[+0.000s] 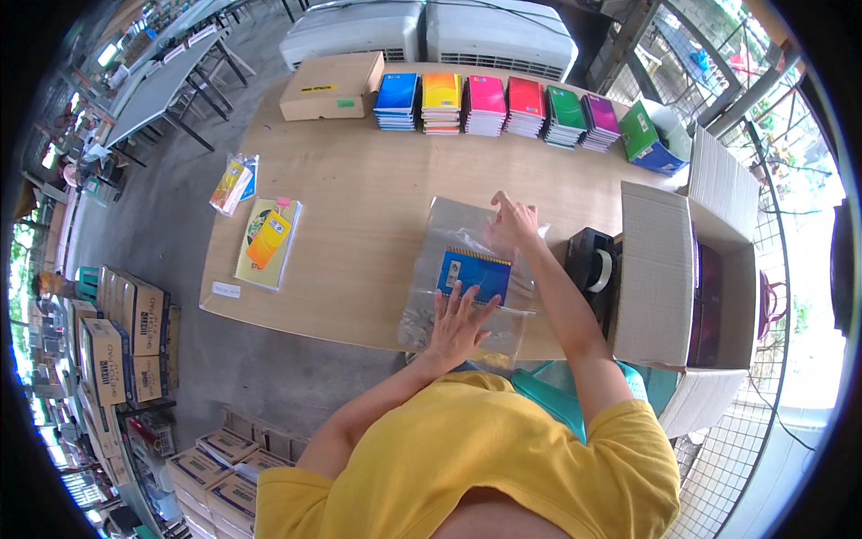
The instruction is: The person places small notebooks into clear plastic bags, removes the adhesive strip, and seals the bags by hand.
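Observation:
A blue spiral notebook [486, 275] lies on clear plastic bags [422, 301] at the table's near edge. Spread flat over the notebook's lower left part, my left hand [458, 331] presses down with its fingers apart. My right hand [515, 223] is beyond the notebook's top right corner, over the upper part of the plastic. Its index finger points out while the other fingers curl against a crumpled bit of clear plastic. What lies under the right palm is hidden.
Stacks of coloured notebooks [485, 94] line the far edge beside a closed carton [330, 85]. On the right stand a black tape dispenser [588, 269] and an open cardboard box [655, 269]. A cream notebook [256, 269] and a wrapped notebook pack [232, 187] lie left.

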Available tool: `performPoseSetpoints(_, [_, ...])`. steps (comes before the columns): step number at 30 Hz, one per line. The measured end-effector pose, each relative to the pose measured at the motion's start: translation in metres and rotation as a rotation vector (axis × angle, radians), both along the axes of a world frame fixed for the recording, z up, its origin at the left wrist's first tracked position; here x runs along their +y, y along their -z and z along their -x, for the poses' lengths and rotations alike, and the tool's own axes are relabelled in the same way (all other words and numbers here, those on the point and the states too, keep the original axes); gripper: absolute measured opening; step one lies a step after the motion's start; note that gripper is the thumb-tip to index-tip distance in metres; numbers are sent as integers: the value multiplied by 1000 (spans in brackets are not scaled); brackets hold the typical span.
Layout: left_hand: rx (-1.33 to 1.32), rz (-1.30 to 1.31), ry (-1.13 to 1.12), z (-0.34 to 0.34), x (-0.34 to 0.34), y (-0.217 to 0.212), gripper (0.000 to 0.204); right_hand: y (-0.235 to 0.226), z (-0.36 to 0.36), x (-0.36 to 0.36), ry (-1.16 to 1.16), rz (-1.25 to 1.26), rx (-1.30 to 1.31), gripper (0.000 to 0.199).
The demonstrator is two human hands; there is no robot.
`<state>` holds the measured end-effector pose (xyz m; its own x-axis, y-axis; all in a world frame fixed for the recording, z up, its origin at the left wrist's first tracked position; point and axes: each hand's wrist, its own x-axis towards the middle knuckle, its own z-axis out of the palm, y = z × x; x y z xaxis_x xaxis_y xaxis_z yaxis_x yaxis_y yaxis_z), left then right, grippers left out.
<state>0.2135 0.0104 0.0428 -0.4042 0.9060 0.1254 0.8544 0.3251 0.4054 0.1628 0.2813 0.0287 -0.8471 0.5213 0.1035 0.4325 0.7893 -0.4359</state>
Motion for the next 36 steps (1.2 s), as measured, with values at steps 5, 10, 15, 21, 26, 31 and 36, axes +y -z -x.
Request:
performPoseSetpoints(5, [-16, -51, -81, 3, 7, 2, 84, -8, 7, 15, -123, 54, -124, 7])
performPoseSetpoints(10, [-8, -128, -113, 7, 8, 0, 87, -32, -20, -17, -320, 9, 14, 8])
performPoseSetpoints(15, [-27, -75, -117, 5, 9, 7, 82, -39, -55, -64, -464, -127, 173, 7])
performPoseSetpoints(21, [-19, -55, -120, 4, 15, 18, 57, -19, -74, -99, -300, -134, 182, 14])
performPoseSetpoints(26, [121, 35, -155, 1, 17, 34, 56, -15, -73, -114, -203, -121, 217, 13])
performPoseSetpoints(31, [58, 0, -131, 3, 23, 38, 54, -16, -73, -117, -182, -112, 156, 10])
performPoseSetpoints(36, [149, 71, -137, 7, 27, 40, 63, -24, -73, -122, -190, -105, 80, 8])
